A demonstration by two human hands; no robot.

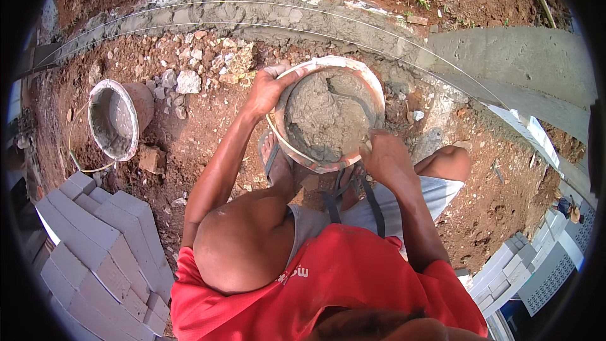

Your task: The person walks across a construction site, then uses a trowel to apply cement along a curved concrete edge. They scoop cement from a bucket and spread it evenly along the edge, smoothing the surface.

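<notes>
A round bucket (375, 85) with a pale, mortar-smeared rim is tilted in front of my legs, filled with wet grey mortar (325, 113). My left hand (270, 90) is closed on its far-left rim, thumb laid along the edge. At the near-right rim my right hand (385, 155) is curled closed against the bucket; its fingertips are partly hidden. A dark curved band crosses the mortar's right side, and I cannot tell whether it is a groove or shadow. My sandalled foot (273, 158) shows just below the bucket.
A second mortar-coated bucket (134, 120) lies tilted at left beside a broken brick (151, 159). Grey blocks (101, 233) are stacked at lower left, more (508, 271) at lower right. Beyond, strings (240, 23) run along a mortar-covered footing (214, 16); a concrete beam (517, 63) stands right.
</notes>
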